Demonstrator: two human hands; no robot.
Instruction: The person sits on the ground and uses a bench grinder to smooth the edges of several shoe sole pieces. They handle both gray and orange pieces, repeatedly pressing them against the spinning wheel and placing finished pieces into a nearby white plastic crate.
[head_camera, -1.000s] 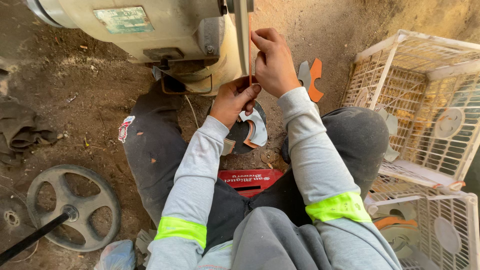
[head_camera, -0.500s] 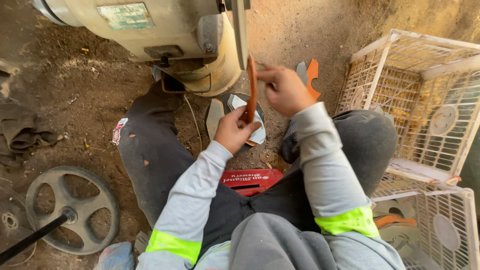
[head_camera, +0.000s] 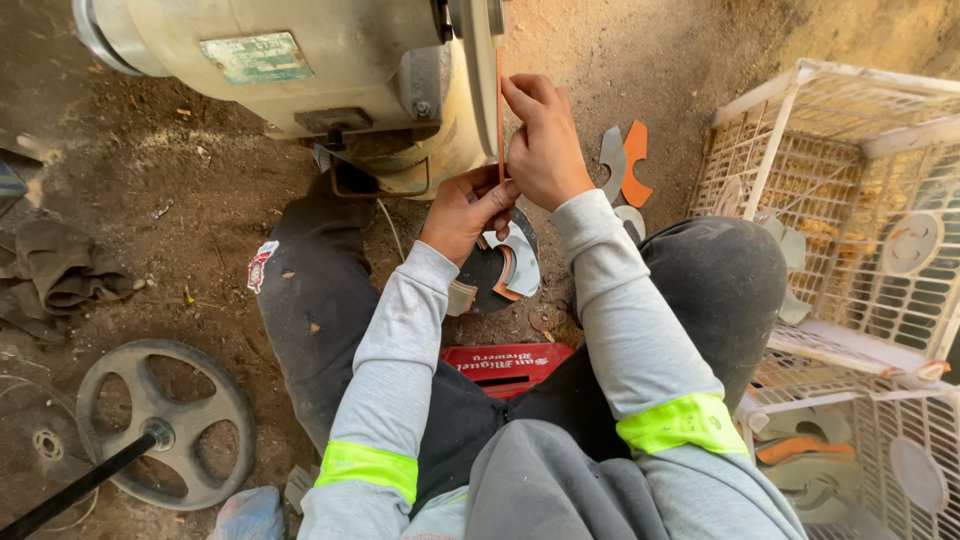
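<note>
I hold a thin orange flat piece (head_camera: 499, 105) edge-on against the grinding wheel (head_camera: 478, 70) of a cream bench grinder (head_camera: 300, 70). My right hand (head_camera: 545, 140) grips its upper part. My left hand (head_camera: 465, 208) pinches its lower end. Both arms wear grey sleeves with yellow-green bands. Below my hands, several grey and orange cut pieces (head_camera: 510, 262) lie in a dark dish on the ground between my knees.
White plastic crates (head_camera: 850, 200) with more cut pieces stand at the right. Loose orange and grey pieces (head_camera: 625, 160) lie on the dirt. A red crate (head_camera: 505, 365) is under me. A metal spoked wheel (head_camera: 165, 425) lies at lower left, rags (head_camera: 50, 275) at left.
Half a second ago the orange piece was held away from the grinder, tilted; now both hands have brought it upright against the wheel's edge.
</note>
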